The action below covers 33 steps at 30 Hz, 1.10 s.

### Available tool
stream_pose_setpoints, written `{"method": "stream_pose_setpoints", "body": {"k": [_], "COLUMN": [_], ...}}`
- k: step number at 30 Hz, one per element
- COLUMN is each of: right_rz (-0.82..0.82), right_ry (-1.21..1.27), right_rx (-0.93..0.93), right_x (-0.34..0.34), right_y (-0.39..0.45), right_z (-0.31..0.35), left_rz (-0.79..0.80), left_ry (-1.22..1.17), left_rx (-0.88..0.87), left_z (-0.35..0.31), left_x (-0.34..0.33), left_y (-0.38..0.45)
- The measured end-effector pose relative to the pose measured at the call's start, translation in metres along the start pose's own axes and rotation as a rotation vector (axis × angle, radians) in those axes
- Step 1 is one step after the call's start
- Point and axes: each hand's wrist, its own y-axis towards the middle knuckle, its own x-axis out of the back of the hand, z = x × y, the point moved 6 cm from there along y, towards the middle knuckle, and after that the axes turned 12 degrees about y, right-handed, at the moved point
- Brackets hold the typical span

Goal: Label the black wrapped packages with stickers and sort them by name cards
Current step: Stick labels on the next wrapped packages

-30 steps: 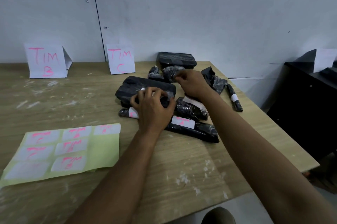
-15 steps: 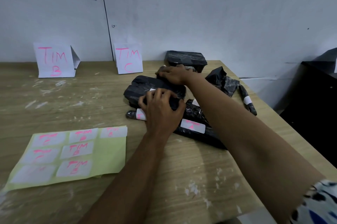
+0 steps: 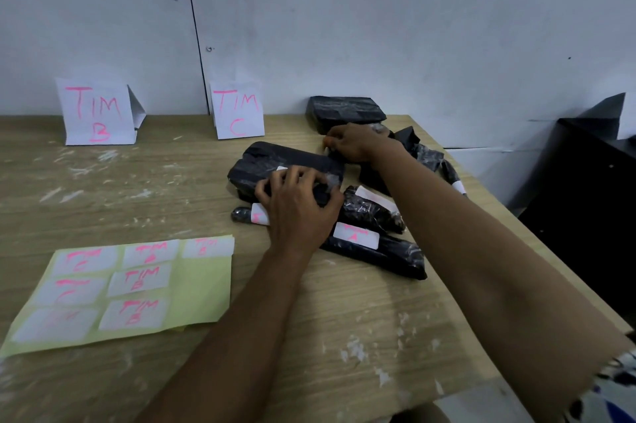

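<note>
- Pale wall (image 3: pixel 378 26) fills the upper frame; below it runs a wood-grain bench (image 3: pixel 103 188) streaked with white smears.
- Lower left: a green sticker sheet (image 3: pixel 203 288) with white pink-lettered stickers lies flat.
- Upper left and centre: name cards "TIM B" (image 3: pixel 96 112) and "TIM C" (image 3: pixel 237 109) stand against the wall.
- Centre: the left hand (image 3: pixel 299 205) has its fingers curled over the near edge of a large flat black package (image 3: pixel 275 160), pressing a white sticker on it.
- Right of centre: the right hand (image 3: pixel 358 143) reaches into the pile of black wrapped packages (image 3: pixel 378 247); whether it grips anything I cannot tell.
- Handling, as a guess: the wrap looks glossy, crinkled and slippery. The packages seem light; grip across the short sides, clear of labels.
</note>
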Motion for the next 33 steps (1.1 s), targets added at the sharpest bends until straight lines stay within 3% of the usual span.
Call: {"method": "stream_pose_setpoints", "body": {"k": [4,9,15,19,22,24,33], "right_rz": [-0.015,-0.222,-0.144,-0.047,-0.042,-0.101,-0.193], "right_ry": [0.086,0.208,0.319,0.437,0.409,0.320,0.316], "right_rx": [0.047,0.205,0.103,-0.006,0.021,0.044,0.037], "right_x": [0.004,0.025,0.007,-0.019,-0.037,-0.043,-0.053], "right_y": [-0.015,-0.077,-0.172,-0.212,-0.221,-0.218,-0.204], "right_z": [-0.011,-0.008,-0.028,-0.047,-0.050,-0.045,-0.017], "left_rz": [-0.003,0.016,-0.036,-0.082,0.125,0.261,0.230], "left_ry": [-0.010,-0.017,-0.097,0.024,0.070,0.085,-0.022], "left_rx": [-0.003,-0.018,-0.052,0.092,0.268,0.284,0.234], "left_z": [-0.001,-0.001,0.000,0.007,0.015,0.017,0.043], "left_x": [0.000,-0.001,0.010,0.026,0.020,0.011,0.007], "left_y": [0.000,0.001,0.002,-0.009,-0.018,-0.022,0.000]}}
